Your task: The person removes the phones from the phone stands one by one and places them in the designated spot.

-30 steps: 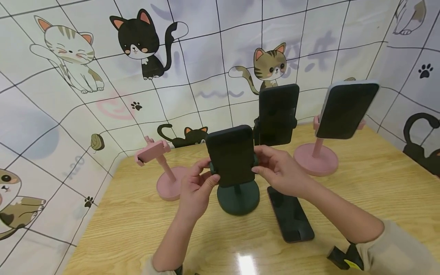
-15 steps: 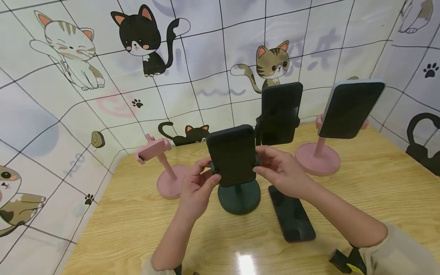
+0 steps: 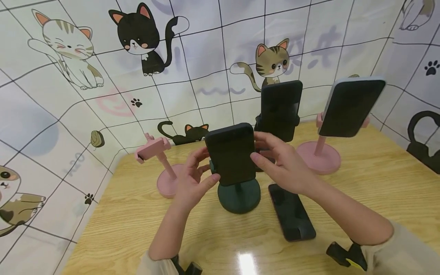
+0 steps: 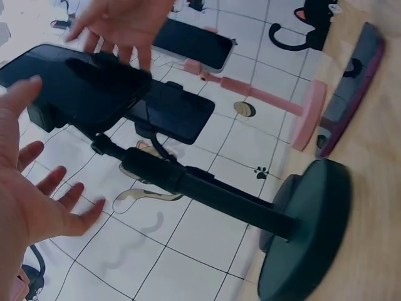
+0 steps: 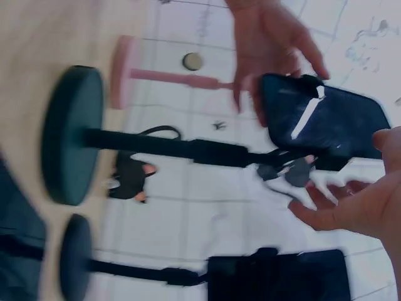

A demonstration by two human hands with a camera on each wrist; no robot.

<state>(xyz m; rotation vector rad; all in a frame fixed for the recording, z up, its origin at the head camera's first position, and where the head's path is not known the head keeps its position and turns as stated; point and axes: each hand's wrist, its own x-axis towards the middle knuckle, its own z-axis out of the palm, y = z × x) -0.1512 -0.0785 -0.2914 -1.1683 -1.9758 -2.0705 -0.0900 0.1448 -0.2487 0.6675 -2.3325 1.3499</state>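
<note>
A dark phone (image 3: 231, 154) sits upright and slightly tilted in the clamp of a dark green phone stand (image 3: 239, 198). At its left edge is my left hand (image 3: 190, 185), fingers spread and loosely bent. The left wrist view shows those fingers apart from the clamp, the thumb tip close to the phone's edge. My right hand (image 3: 288, 166) is at the phone's right side, its thumb over the edge in the head view. In the right wrist view its fingers (image 5: 319, 216) are spread below the clamp, gripping nothing; whether the thumb touches the phone I cannot tell.
Another phone (image 3: 292, 214) lies flat on the wooden table (image 3: 127, 229), right of the green base. Behind stand a black phone (image 3: 280, 109) in a dark stand and a white-edged phone (image 3: 354, 109) in a pink stand. A pink stand (image 3: 152, 150) without a phone is at left.
Both hands have loosened from the clamp's sides and spread their fingers; the right has risen slightly, the left shifted outward. The phone stays in the green stand.
</note>
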